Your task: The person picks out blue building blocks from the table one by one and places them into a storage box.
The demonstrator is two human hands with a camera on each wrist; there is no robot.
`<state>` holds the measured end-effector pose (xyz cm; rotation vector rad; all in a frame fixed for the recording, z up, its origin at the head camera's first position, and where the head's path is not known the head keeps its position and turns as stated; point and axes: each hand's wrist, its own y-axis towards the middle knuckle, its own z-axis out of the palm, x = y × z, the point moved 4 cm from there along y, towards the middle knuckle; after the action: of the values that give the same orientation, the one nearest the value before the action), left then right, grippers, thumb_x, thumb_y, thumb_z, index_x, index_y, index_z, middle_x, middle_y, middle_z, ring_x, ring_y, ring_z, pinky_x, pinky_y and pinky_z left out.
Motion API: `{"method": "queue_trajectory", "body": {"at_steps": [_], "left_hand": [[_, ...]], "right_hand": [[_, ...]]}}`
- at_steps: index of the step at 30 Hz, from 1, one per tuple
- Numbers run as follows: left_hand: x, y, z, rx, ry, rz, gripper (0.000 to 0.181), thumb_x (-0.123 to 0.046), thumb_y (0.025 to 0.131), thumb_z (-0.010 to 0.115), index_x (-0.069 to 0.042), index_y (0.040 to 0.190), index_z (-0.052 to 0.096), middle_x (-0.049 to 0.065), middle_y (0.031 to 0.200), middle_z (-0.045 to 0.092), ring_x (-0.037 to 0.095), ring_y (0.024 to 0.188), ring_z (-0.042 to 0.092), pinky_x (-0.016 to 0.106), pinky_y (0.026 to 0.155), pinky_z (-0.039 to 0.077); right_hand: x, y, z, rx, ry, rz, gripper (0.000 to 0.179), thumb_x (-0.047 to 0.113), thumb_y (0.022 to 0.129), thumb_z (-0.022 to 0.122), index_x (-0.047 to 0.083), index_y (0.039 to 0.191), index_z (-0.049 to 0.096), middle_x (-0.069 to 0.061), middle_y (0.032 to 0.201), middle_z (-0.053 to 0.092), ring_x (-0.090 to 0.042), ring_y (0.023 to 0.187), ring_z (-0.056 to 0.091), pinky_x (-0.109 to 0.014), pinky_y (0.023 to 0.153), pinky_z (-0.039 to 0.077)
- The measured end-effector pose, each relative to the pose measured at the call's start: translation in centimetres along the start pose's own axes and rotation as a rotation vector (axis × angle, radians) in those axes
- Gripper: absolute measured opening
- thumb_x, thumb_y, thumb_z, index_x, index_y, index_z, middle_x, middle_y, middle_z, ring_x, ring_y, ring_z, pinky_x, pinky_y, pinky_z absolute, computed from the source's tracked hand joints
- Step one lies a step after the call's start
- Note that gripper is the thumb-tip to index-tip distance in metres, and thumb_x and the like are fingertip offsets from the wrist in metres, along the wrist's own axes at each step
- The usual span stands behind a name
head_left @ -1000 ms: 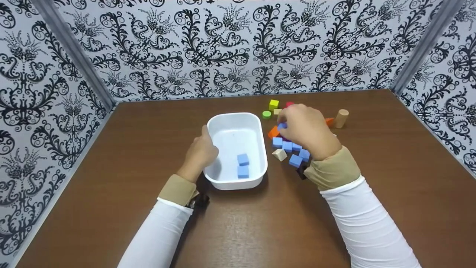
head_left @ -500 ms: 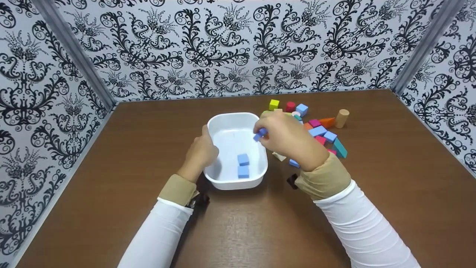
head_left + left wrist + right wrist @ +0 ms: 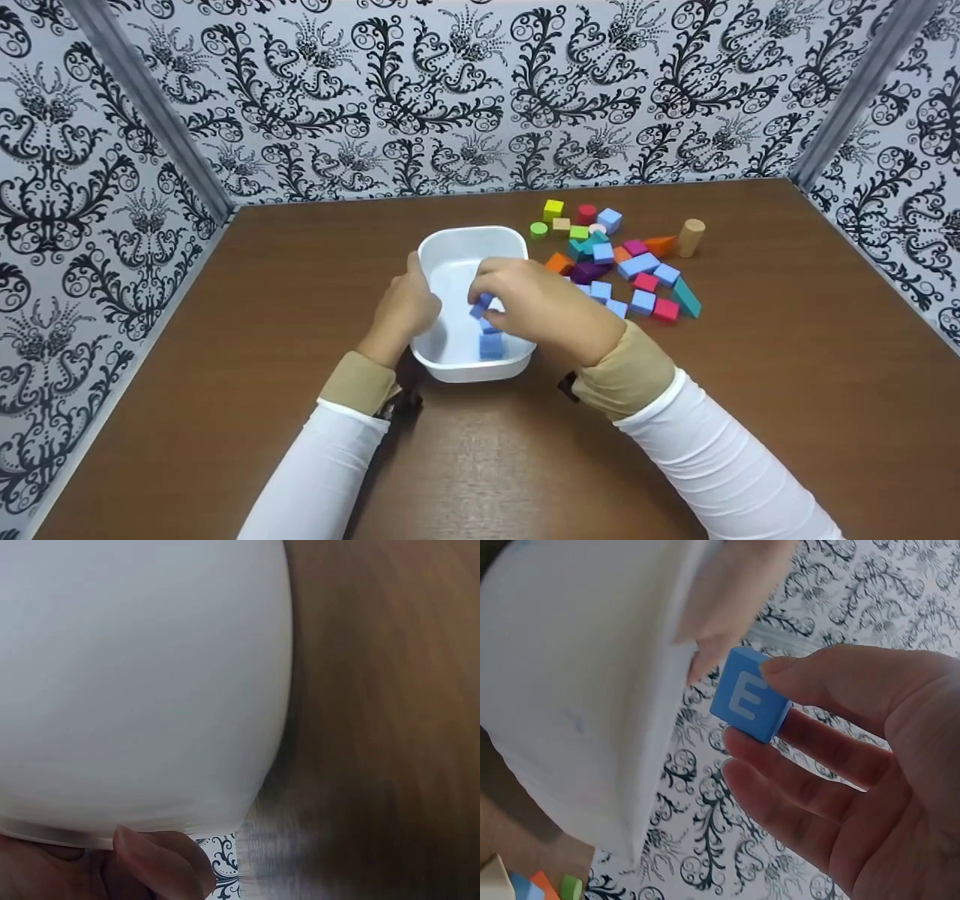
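A white plastic tub (image 3: 472,373) stands on the table, and my left hand (image 3: 407,304) grips its left rim. In the left wrist view the thumb (image 3: 157,862) lies against the tub's outer side just under the rim. My right hand (image 3: 544,304) is over the tub, pinching a blue letter cube (image 3: 746,694) between thumb and fingers. A white letter E shows on that cube in the right wrist view. Below it in the tub lies a blue block (image 3: 491,346), with another blue block partly hidden by the right hand.
Right of the tub lies a loose pile of coloured blocks, among them blue blocks (image 3: 638,265), a purple block (image 3: 590,272) and a teal block (image 3: 686,298). A wooden cylinder (image 3: 691,238) stands at the pile's right. A patterned wall (image 3: 480,97) closes off the table's back.
My right hand has picked up the blue letter cube from the pile and carried it left, over the tub. The left hand and the tub have stayed in place.
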<state>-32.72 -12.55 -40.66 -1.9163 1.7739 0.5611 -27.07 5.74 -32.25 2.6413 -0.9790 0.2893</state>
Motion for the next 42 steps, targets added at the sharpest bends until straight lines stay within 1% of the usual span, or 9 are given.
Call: {"method": "queue_trajectory", "body": {"at_steps": [5, 9, 10, 17, 25, 32, 36, 40, 42], "left_hand": [[0.0, -0.1, 0.0, 0.007, 0.014, 0.006, 0.085, -0.004, 0.094, 0.054, 0.0, 0.168, 0.013, 0.033, 0.131, 0.065, 0.041, 0.108, 0.069, 0.054, 0.09, 0.059], [0.0, -0.1, -0.1, 0.018, 0.016, 0.008, 0.086, -0.003, 0.094, 0.051, 0.001, 0.169, 0.01, 0.032, 0.13, 0.066, 0.039, 0.104, 0.07, 0.052, 0.084, 0.061], [0.0, -0.1, -0.1, 0.018, 0.015, 0.007, 0.086, -0.003, 0.093, 0.051, 0.0, 0.169, 0.01, 0.032, 0.13, 0.066, 0.039, 0.104, 0.07, 0.052, 0.084, 0.061], [0.0, -0.1, -0.1, 0.012, 0.012, -0.006, 0.086, -0.004, 0.094, 0.052, -0.001, 0.169, 0.01, 0.033, 0.136, 0.063, 0.041, 0.114, 0.068, 0.055, 0.093, 0.057], [-0.1, -0.1, -0.1, 0.003, 0.007, 0.0, 0.086, -0.004, 0.094, 0.051, -0.001, 0.169, 0.011, 0.032, 0.137, 0.063, 0.041, 0.116, 0.068, 0.055, 0.095, 0.057], [-0.1, -0.1, -0.1, -0.002, 0.014, 0.012, 0.084, -0.004, 0.093, 0.052, 0.0, 0.168, 0.014, 0.032, 0.134, 0.064, 0.041, 0.116, 0.068, 0.057, 0.097, 0.055], [-0.2, -0.2, -0.1, 0.012, 0.013, -0.005, 0.084, -0.004, 0.095, 0.051, -0.002, 0.169, 0.013, 0.031, 0.136, 0.064, 0.04, 0.115, 0.068, 0.055, 0.096, 0.056], [-0.3, -0.3, -0.1, 0.026, 0.002, -0.012, 0.083, -0.004, 0.096, 0.051, -0.003, 0.169, 0.011, 0.03, 0.138, 0.064, 0.039, 0.115, 0.068, 0.054, 0.093, 0.058], [-0.3, -0.2, -0.1, 0.026, 0.005, -0.012, 0.083, -0.004, 0.096, 0.05, -0.003, 0.169, 0.011, 0.03, 0.138, 0.063, 0.038, 0.116, 0.068, 0.054, 0.095, 0.057]], "right_hand": [[0.3, 0.2, 1.2, 0.022, -0.042, -0.047, 0.015, 0.008, 0.092, 0.081, 0.004, 0.107, 0.082, -0.011, 0.107, 0.072, -0.026, 0.096, 0.07, -0.039, 0.092, 0.06], [0.3, 0.2, 1.6, 0.038, -0.067, -0.053, 0.015, 0.005, 0.091, 0.08, 0.003, 0.106, 0.082, -0.012, 0.106, 0.072, -0.026, 0.095, 0.07, -0.039, 0.091, 0.06], [0.2, 0.2, 1.7, 0.045, -0.07, -0.048, 0.015, 0.004, 0.091, 0.08, 0.003, 0.106, 0.082, -0.012, 0.106, 0.072, -0.026, 0.095, 0.07, -0.039, 0.09, 0.06], [-0.5, 0.2, 2.5, 0.115, -0.087, 0.01, 0.018, 0.002, 0.092, 0.079, 0.003, 0.11, 0.083, -0.012, 0.107, 0.074, -0.025, 0.094, 0.071, -0.038, 0.09, 0.061], [-1.3, 0.1, 3.2, 0.166, -0.107, 0.1, 0.017, 0.005, 0.093, 0.08, 0.006, 0.109, 0.084, -0.01, 0.106, 0.076, -0.024, 0.092, 0.074, -0.039, 0.09, 0.062], [-1.5, -0.2, 3.5, 0.198, -0.085, 0.162, 0.021, 0.001, 0.09, 0.08, 0.006, 0.109, 0.084, -0.009, 0.105, 0.077, -0.026, 0.091, 0.074, -0.043, 0.092, 0.061], [-1.3, -0.3, 3.5, 0.193, -0.097, 0.157, 0.02, -0.002, 0.086, 0.08, 0.006, 0.104, 0.085, -0.009, 0.099, 0.076, -0.026, 0.084, 0.07, -0.041, 0.087, 0.062], [-1.1, -0.4, 3.5, 0.174, -0.152, 0.136, 0.017, -0.004, 0.085, 0.08, 0.005, 0.099, 0.084, -0.009, 0.092, 0.073, -0.025, 0.076, 0.065, -0.039, 0.08, 0.062], [-1.1, -0.4, 3.5, 0.181, -0.172, 0.142, 0.016, -0.002, 0.086, 0.082, 0.005, 0.101, 0.084, -0.01, 0.092, 0.073, -0.025, 0.077, 0.065, -0.038, 0.081, 0.062]]}}
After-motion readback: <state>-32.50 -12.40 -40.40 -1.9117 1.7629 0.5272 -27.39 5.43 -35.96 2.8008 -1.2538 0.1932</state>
